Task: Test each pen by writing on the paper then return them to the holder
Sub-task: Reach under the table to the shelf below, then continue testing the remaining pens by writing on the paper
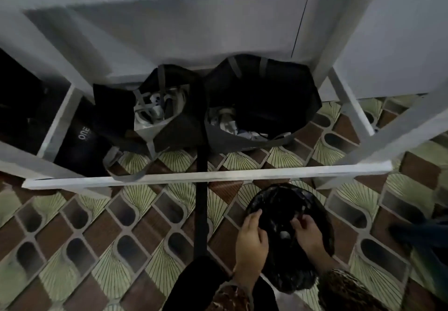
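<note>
My left hand (252, 236) and right hand (308, 234) meet low and right of centre in the frame, at the mouth of a black plastic bag (288, 274) standing on the patterned tile floor (97, 226). The left hand's fingers lie over the bag's near-left rim, thumb tucked toward the opening, gripping the plastic there. The right hand's fingers are curled in at the right side of the mouth; in this dim view I cannot tell whether they pinch the plastic, something thin, or nothing. The pens cannot be made out; only a small pale thing (283, 234) shows inside the bag between my hands. Just above the bag's far edge the white table rail (218, 176) crosses the frame, with little room between rail and rim. Beyond it, under the table, two black tote bags sit side by side, the left tote (174, 126) and the right tote (264, 92) touching. A dark strap (201, 209) runs down the middle of the frame, just left of my left hand. Bare floor lies open across the lower left. My patterned sleeves (344, 289) fill the bottom edge.
</note>
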The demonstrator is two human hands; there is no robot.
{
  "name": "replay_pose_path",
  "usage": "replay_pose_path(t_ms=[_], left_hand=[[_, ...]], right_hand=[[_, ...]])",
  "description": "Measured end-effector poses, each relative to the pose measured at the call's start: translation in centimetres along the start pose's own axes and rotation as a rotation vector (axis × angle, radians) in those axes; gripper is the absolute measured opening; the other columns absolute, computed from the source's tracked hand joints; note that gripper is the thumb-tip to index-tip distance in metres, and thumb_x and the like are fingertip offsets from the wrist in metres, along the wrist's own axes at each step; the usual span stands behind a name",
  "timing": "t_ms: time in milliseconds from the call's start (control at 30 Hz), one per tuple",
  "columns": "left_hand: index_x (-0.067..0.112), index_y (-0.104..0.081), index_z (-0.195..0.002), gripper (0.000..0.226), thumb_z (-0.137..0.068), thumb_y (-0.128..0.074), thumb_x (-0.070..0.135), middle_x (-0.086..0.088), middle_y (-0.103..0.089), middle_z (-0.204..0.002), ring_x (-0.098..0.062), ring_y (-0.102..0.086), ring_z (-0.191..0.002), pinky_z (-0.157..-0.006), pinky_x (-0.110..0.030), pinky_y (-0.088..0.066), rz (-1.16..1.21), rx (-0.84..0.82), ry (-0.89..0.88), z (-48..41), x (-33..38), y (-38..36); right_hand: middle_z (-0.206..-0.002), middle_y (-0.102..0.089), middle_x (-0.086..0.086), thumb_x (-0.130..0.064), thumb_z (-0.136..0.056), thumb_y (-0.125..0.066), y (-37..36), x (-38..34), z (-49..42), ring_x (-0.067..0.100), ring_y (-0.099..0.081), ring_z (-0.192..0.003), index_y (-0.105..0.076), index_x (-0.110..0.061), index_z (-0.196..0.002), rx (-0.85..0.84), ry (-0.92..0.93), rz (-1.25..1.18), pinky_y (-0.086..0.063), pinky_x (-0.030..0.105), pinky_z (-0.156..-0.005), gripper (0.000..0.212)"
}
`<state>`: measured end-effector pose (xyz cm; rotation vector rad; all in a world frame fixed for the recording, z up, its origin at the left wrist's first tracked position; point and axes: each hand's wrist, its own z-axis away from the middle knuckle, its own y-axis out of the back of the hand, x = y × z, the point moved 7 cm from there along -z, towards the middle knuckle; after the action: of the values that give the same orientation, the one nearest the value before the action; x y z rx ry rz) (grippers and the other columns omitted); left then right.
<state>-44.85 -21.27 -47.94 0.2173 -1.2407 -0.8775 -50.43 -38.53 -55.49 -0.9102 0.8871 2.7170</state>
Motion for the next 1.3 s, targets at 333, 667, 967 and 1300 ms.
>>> replay_pose_path(t_ms=[333, 667, 967, 1300], left_hand=[[0.027, -0.036, -0.139, 0.046, -0.095, -0.037, 0.013, 0.009, -0.037, -0.143, -0.005, -0.036, -0.130, -0.103, -0.014, -0.031, 0.010, -0.080, 0.097, -3.5, -5.8, -4.1], [0.051, -0.042, -0.120, 0.057, -0.086, -0.046, 0.005, 0.012, -0.046, -0.134, -0.002, -0.043, -0.124, -0.097, -0.001, -0.024, 0.162, 0.117, 0.081, -0.9, 2.9, 7.1], [0.041, -0.045, -0.120, 0.050, -0.091, -0.045, 0.001, 0.026, -0.046, -0.119, 0.027, -0.037, -0.107, -0.085, 0.005, -0.031, 0.313, 0.596, -0.235, 4.0, 18.0, 29.3], [0.013, -0.053, -0.124, 0.043, -0.085, -0.036, 0.018, 0.008, -0.055, -0.116, 0.001, -0.051, -0.108, -0.091, -0.004, -0.036, 0.305, 0.911, -0.508, 2.6, 26.4, 46.3]], right_hand=[[-0.123, -0.059, 0.018, -0.026, -0.091, -0.058, -3.5, 6.2, -4.9, 0.034, -0.052, -0.119, -0.049, -0.003, -0.130, -0.079, -0.178, 0.192, -0.037, 0.030, -0.091, 0.046], [-0.088, -0.067, 0.011, -0.014, -0.088, -0.061, -0.5, -12.1, 7.8, 0.027, -0.061, -0.093, -0.066, -0.014, -0.086, 0.225, 0.204, -0.160, -0.040, 0.028, -0.086, 0.005], [-0.083, -0.064, -0.007, -0.013, -0.091, -0.057, 4.6, -36.5, 24.9, 0.002, -0.059, -0.080, -0.062, -0.023, -0.087, 0.128, 0.807, -0.314, -0.041, 0.005, -0.065, 0.012], [-0.078, -0.063, -0.003, -0.012, -0.090, -0.057, 6.1, -56.0, 31.7, 0.020, -0.058, -0.068, -0.060, -0.029, -0.086, 0.071, 1.059, -0.508, -0.050, 0.026, -0.062, 0.018]])
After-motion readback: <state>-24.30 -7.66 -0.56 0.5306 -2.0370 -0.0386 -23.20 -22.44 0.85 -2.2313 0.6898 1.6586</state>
